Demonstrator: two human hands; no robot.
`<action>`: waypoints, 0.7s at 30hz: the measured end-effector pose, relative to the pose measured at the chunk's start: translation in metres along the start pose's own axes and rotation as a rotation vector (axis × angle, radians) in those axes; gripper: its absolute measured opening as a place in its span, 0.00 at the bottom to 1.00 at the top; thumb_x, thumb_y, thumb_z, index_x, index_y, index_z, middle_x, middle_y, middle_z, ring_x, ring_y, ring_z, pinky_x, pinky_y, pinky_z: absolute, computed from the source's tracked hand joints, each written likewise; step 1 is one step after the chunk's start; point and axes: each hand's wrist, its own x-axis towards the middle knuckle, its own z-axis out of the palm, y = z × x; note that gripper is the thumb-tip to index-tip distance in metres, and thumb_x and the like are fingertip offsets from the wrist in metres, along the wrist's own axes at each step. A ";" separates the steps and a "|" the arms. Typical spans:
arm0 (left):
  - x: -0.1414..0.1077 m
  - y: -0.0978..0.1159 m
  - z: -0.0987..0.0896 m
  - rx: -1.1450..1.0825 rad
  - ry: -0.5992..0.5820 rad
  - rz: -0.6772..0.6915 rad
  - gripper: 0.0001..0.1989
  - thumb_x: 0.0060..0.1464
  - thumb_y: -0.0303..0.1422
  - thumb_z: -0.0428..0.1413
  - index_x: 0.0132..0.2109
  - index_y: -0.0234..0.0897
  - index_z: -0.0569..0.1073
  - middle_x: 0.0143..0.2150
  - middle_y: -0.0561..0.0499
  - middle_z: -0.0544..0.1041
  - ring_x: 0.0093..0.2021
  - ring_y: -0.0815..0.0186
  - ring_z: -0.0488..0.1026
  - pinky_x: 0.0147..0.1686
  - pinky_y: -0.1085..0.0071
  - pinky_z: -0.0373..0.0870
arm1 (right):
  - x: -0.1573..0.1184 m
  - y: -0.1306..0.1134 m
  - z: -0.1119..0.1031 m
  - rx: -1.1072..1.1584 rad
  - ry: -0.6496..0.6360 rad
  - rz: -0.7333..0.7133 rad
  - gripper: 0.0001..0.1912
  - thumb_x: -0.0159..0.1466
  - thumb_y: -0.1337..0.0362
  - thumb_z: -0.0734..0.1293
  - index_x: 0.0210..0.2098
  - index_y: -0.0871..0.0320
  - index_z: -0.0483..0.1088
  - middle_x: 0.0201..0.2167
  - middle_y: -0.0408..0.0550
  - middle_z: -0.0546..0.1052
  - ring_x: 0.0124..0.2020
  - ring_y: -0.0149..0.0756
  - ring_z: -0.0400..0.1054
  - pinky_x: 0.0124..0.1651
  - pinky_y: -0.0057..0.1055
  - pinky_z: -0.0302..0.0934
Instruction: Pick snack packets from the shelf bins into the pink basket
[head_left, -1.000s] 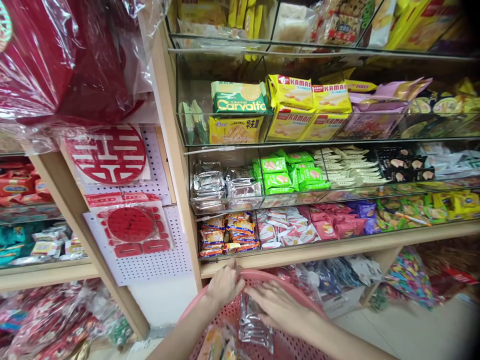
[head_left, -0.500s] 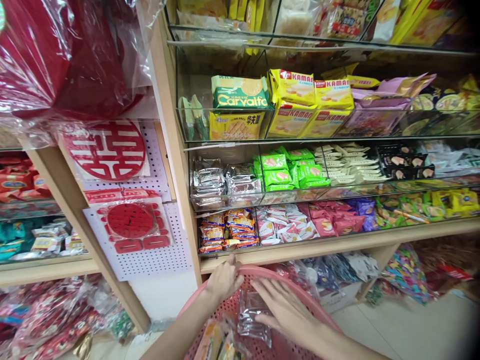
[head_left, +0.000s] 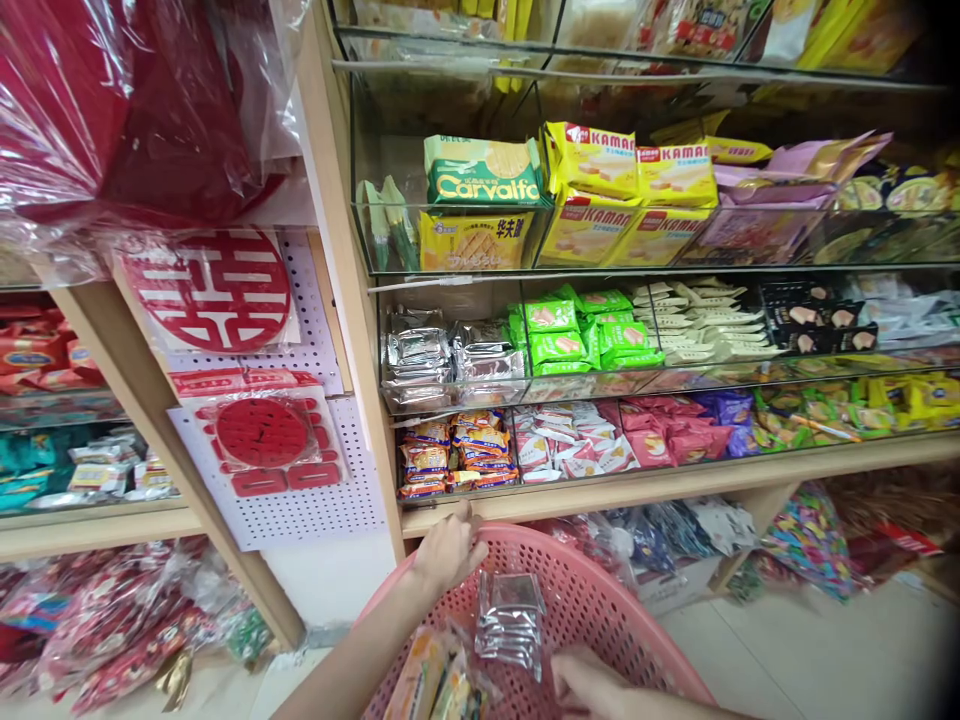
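My left hand (head_left: 448, 550) is closed on the far rim of a pink plastic basket (head_left: 637, 622) with a perforated wall. Inside the basket lies a stack of silver foil packets (head_left: 510, 622). Left of and nearer than the stack are clear-wrapped snack packs (head_left: 431, 672), partly cut off by the lower frame edge. My right hand (head_left: 589, 682) is low in the basket, just right of the silver stack. Its fingers look bent and are smeared by motion, so whether they hold anything is unclear.
Beyond the basket stand shelves with clear-fronted bins: silver packets (head_left: 420, 348), green packets (head_left: 555, 335), orange packets (head_left: 480, 448) and yellow wafer packs (head_left: 592, 160). Bagged goods (head_left: 660, 535) lie under the bottom board. At left, a wooden upright (head_left: 330, 250) and red paper decorations (head_left: 210, 290).
My right hand has moved from over the silver packets toward the lower right, uncovering the stack. My left hand stays on the basket rim. The view has shifted slightly.
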 end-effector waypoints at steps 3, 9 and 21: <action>0.000 -0.001 0.001 -0.002 0.001 0.000 0.12 0.55 0.32 0.45 0.41 0.36 0.71 0.48 0.43 0.71 0.36 0.59 0.77 0.37 0.66 0.71 | 0.003 -0.007 0.009 -0.016 0.029 -0.007 0.09 0.40 0.76 0.57 0.19 0.56 0.55 0.20 0.40 0.62 0.25 0.28 0.61 0.36 0.23 0.60; 0.000 -0.002 0.001 -0.011 -0.003 0.007 0.12 0.55 0.32 0.45 0.42 0.37 0.71 0.49 0.43 0.71 0.37 0.59 0.76 0.37 0.67 0.71 | 0.008 -0.011 0.011 -0.089 0.030 -0.023 0.15 0.35 0.74 0.55 0.23 0.56 0.60 0.22 0.40 0.63 0.25 0.28 0.59 0.29 0.21 0.54; -0.001 -0.001 0.000 -0.014 0.003 0.001 0.12 0.55 0.32 0.45 0.41 0.36 0.71 0.49 0.43 0.71 0.37 0.58 0.77 0.37 0.66 0.71 | 0.014 -0.011 0.009 -0.184 -0.027 -0.070 0.23 0.33 0.71 0.54 0.30 0.56 0.65 0.27 0.42 0.68 0.30 0.30 0.62 0.32 0.24 0.55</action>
